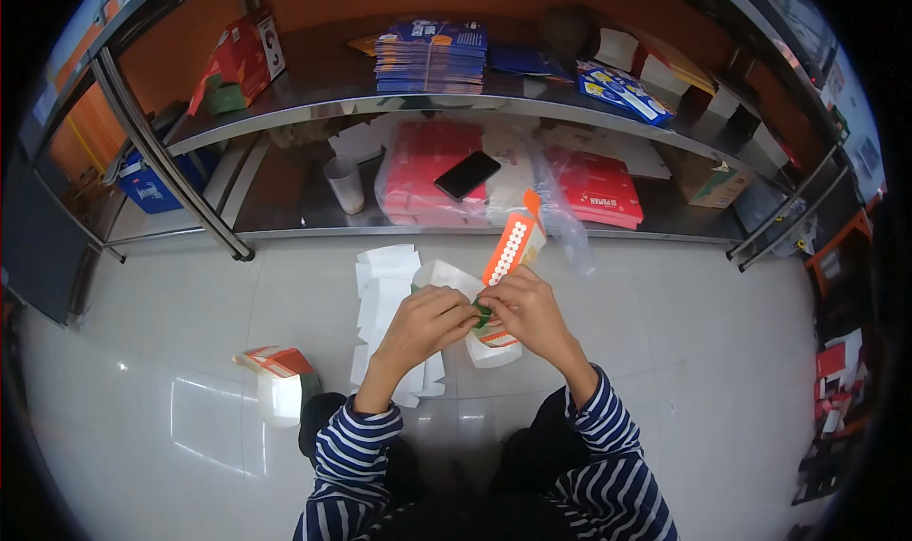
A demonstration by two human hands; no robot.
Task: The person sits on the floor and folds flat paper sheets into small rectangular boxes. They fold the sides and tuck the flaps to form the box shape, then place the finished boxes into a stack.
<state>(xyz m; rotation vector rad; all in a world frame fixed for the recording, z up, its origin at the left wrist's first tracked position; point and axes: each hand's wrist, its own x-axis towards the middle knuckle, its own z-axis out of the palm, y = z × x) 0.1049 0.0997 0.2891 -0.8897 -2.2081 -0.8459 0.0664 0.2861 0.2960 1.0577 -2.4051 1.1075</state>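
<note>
Between my two hands is a partly folded paper carton, with an orange panel (506, 253) bearing a double row of white dots. Its white inner side (494, 354) shows below my fingers. My left hand (437, 321) is closed, its fingertips pinching the carton's small green part (483, 315). From the other side my right hand (522, 308) pinches the same green part, fingers bent. The fingertips partly hide the fold. Under and left of the carton, flat white card pieces (388, 289) lie overlapping on the floor.
Another orange, white and green carton (281, 400) stands on the floor at left. Ahead, a metal shelf (313, 112) holds a stack of blue printed cards (430, 58). Its lower level bears a clear cup (344, 185), red packs (432, 151) in plastic and a black phone (466, 175).
</note>
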